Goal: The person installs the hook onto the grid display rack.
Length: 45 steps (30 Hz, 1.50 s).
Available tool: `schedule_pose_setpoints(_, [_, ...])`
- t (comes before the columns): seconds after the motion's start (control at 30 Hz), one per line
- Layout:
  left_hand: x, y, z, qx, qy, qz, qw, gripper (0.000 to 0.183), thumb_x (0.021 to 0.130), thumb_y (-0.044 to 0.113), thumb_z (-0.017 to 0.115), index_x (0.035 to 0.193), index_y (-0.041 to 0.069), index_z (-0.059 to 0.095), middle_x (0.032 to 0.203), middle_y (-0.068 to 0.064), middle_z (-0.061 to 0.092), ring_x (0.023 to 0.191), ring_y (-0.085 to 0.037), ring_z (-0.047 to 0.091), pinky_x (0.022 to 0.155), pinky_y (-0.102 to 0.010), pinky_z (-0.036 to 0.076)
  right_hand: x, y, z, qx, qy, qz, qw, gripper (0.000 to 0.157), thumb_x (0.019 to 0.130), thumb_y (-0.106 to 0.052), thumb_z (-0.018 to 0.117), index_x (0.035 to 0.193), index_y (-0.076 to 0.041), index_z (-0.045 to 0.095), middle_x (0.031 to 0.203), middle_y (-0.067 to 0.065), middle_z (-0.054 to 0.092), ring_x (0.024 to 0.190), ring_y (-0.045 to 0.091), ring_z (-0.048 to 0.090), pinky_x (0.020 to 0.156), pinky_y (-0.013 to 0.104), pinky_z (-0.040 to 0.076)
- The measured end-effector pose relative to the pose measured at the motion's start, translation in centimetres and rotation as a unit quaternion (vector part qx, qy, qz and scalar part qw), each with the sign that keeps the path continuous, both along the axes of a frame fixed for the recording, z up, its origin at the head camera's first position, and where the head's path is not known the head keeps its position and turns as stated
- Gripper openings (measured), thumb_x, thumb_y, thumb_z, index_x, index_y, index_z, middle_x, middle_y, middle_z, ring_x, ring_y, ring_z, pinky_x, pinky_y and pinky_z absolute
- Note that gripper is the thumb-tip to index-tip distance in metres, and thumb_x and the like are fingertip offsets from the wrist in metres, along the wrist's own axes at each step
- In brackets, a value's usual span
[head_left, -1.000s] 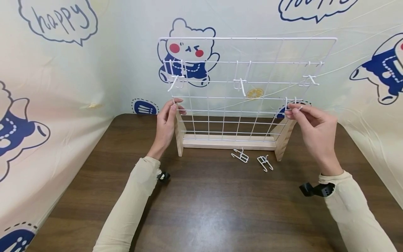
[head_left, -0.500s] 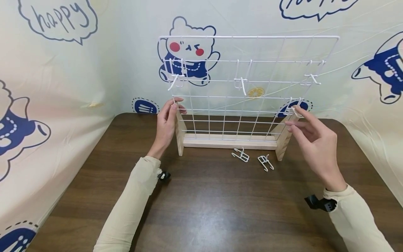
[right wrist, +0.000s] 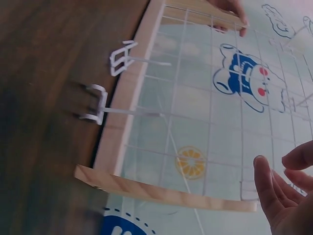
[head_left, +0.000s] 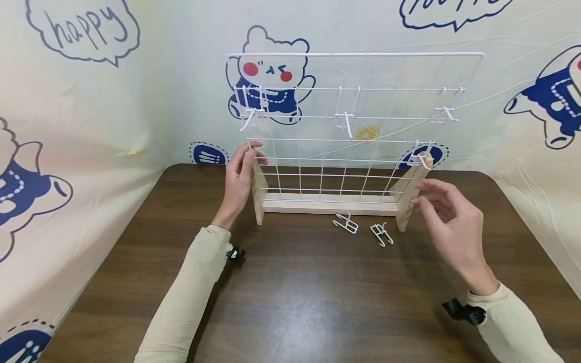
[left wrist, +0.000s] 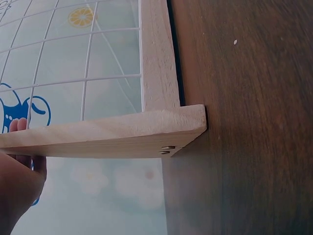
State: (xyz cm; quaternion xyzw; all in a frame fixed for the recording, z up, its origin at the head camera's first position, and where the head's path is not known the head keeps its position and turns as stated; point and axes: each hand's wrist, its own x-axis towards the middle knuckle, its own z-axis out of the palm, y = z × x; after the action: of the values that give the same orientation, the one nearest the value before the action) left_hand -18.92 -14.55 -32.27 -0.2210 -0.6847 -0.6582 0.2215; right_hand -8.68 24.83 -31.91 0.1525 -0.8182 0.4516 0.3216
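Note:
A white wire grid rack (head_left: 333, 140) stands upright between a left wooden side panel (head_left: 258, 201) and a right wooden side panel (head_left: 409, 199). My left hand (head_left: 239, 176) grips the top of the left panel between thumb and fingers. Just beside the right panel, my right hand (head_left: 456, 229) is loosely bent and holds nothing. A white wire hook (head_left: 422, 160) hangs low at the grid's right end. Higher up hang a left hook (head_left: 253, 112), a middle hook (head_left: 346, 120) and a right hook (head_left: 447, 113). Two loose hooks, one (head_left: 347, 224) left of the other (head_left: 382, 234), lie before the rack.
A wooden crossbar (head_left: 331, 205) joins the panels at the bottom. Everything stands on a dark brown wooden table (head_left: 290, 292). A printed cloth (head_left: 181, 91) with cartoon bears hangs behind and at both sides.
My right hand has let go of the lower right hook, which now hangs on the grid, and has moved down. My left hand keeps its grip on the left panel.

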Motion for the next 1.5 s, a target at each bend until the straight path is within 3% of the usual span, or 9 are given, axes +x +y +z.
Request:
schedule_pose_setpoints(0.27, [-0.1,0.0,0.0,-0.002,-0.003,0.006,1.0,0.03,0.107,0.007,0.04,0.127,-0.009,0.054,0.098,-0.005,0.066,0.095,-0.02,0.065,0.103,-0.053,0.043,-0.1,-0.1,-1.4,0.047,-0.015,0.005,0.999,0.022,0.085,0.009,0.071,0.103,-0.003,0.074,0.093,0.011,0.073,0.077,-0.008,0.065,0.071,0.005,0.047])
schedule_pose_setpoints(0.5, [0.0,0.0,0.1,0.0,-0.001,0.005,1.0,0.03,0.107,0.007,0.039,0.127,-0.01,0.054,0.1,-0.018,0.064,0.095,-0.02,0.065,0.103,-0.055,0.042,0.0,-0.5,-2.0,0.078,-0.044,0.029,0.996,0.018,0.088,0.003,0.071,0.102,-0.007,0.074,0.09,0.004,0.073,0.076,-0.006,0.064,0.072,0.005,0.048])
schedule_pose_setpoints(0.83, [-0.1,0.0,0.0,0.003,0.002,0.002,1.0,0.031,0.107,0.007,0.039,0.127,-0.011,0.053,0.102,-0.028,0.061,0.095,-0.022,0.064,0.103,-0.06,0.04,-0.6,-0.6,-3.0,0.1,-0.086,0.044,0.99,0.016,0.089,0.003,0.07,0.103,-0.005,0.072,0.095,0.007,0.072,0.08,-0.003,0.064,0.074,0.007,0.049])
schedule_pose_setpoints(0.93, [-0.1,0.1,0.0,0.005,0.005,0.002,1.0,0.031,0.106,0.007,0.039,0.127,-0.011,0.053,0.101,-0.025,0.062,0.095,-0.022,0.064,0.102,-0.058,0.042,-0.7,-0.6,-3.1,0.11,-0.104,0.045,0.987,0.018,0.088,0.004,0.069,0.104,-0.005,0.072,0.097,0.007,0.073,0.083,-0.002,0.063,0.074,0.01,0.05])
schedule_pose_setpoints(1.1, [-0.1,0.1,0.0,0.006,0.006,0.002,1.0,0.031,0.106,0.007,0.04,0.126,-0.013,0.053,0.099,-0.012,0.065,0.095,-0.022,0.064,0.101,-0.04,0.047,-1.0,-0.4,-3.3,0.128,-0.128,0.045,0.982,0.019,0.088,0.003,0.069,0.105,-0.005,0.072,0.098,0.006,0.073,0.083,0.005,0.065,0.074,0.015,0.053])
schedule_pose_setpoints(1.23, [-0.1,0.1,0.0,0.006,0.006,0.001,1.0,0.031,0.106,0.007,0.039,0.127,-0.013,0.053,0.1,-0.013,0.064,0.095,-0.022,0.064,0.103,-0.051,0.044,-1.2,-0.5,-3.5,0.144,-0.149,0.058,0.977,0.019,0.089,0.002,0.069,0.106,-0.005,0.072,0.095,0.004,0.073,0.082,0.013,0.066,0.074,0.016,0.054])
schedule_pose_setpoints(1.33, [-0.1,0.1,0.0,0.004,0.003,0.002,1.0,0.031,0.106,0.007,0.039,0.127,-0.012,0.053,0.101,-0.026,0.062,0.096,-0.029,0.064,0.103,-0.059,0.041,-1.3,-0.4,-3.9,0.157,-0.162,0.07,0.972,0.019,0.089,0.002,0.069,0.107,-0.004,0.071,0.093,0.005,0.072,0.082,0.017,0.066,0.073,0.021,0.056])
schedule_pose_setpoints(1.5, [0.0,0.1,0.0,0.002,-0.001,-0.001,1.0,0.031,0.107,0.007,0.038,0.127,-0.012,0.052,0.106,-0.041,0.054,0.101,-0.053,0.055,0.104,-0.053,0.042,-1.7,-0.3,-4.9,0.176,-0.177,0.091,0.964,0.021,0.089,0.003,0.069,0.108,-0.004,0.071,0.093,0.007,0.072,0.082,0.019,0.066,0.073,0.038,0.058])
